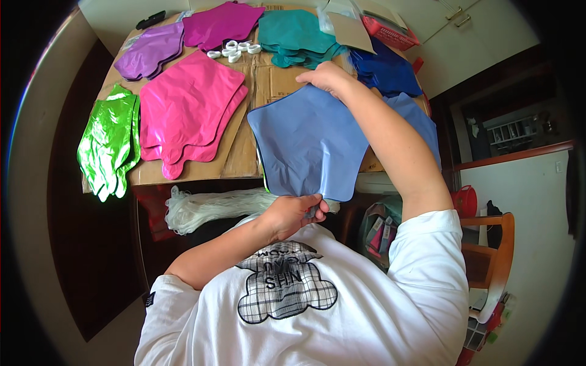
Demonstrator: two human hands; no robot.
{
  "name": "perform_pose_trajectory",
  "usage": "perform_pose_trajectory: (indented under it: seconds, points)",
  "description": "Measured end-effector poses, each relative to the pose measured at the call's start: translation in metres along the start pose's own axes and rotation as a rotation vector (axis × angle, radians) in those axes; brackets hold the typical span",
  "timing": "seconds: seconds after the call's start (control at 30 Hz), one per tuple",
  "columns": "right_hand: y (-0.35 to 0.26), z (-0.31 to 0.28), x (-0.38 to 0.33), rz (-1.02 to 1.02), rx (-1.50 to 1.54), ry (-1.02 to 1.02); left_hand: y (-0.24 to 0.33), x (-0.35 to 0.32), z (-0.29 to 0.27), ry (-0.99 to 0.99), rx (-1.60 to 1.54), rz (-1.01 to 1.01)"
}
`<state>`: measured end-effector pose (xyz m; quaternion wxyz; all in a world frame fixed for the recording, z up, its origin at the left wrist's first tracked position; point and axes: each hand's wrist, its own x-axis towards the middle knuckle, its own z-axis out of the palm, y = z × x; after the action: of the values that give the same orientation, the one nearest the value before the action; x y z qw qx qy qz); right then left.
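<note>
From my end, with the pink stack (186, 110) as landmark, I see the grey-blue sheet (308, 143) just to its right, overhanging the near edge of the cardboard (238, 165). My left hand (296, 215), nearer me and right of the stack, pinches the sheet's narrow near tip between thumb and fingers. My right hand (330, 79), farther off and right of the stack, touches the sheet's far edge; its fingers are partly hidden, so I cannot tell whether they pinch. Shiny green pieces (108, 137) lie just left of the stack, white rings (234, 58) beyond it.
</note>
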<state>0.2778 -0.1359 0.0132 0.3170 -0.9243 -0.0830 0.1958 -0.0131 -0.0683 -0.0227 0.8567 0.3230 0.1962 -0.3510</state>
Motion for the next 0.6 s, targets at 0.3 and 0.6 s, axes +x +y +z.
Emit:
perform_pose_trajectory:
  seconds: [0.3,0.6]
  points:
    - [-0.005,0.006,-0.006,-0.016,-0.139,0.073,0.001,0.005,-0.008,-0.104,-0.181,-0.046]
    - [-0.011,0.008,-0.018,-0.026,-0.188,0.134,-0.002,0.007,-0.017,-0.108,-0.244,-0.062]
